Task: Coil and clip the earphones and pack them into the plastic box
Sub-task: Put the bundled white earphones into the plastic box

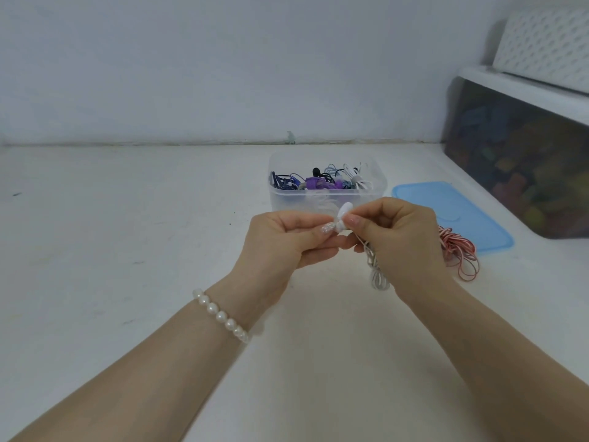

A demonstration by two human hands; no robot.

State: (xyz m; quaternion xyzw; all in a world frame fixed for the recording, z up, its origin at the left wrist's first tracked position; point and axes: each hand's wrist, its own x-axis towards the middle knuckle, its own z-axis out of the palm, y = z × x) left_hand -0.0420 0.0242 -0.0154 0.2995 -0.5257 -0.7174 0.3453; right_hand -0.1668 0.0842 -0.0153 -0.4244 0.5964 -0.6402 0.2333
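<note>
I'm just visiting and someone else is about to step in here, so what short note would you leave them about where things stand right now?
Left hand and right hand: both held up over the table, pinching the white earphones between them; the cord hangs in loops below the right hand.
Plastic box: open, just behind the hands, already holding several coiled sets.
Blue lid: flat on the table, right of the box.
Pink earphones: loose on the lid's near edge, not packed.
Done: several sets packed.
Left: finish and pack the white set, then the pink one. I can't tell whether a clip is on yet.
</note>
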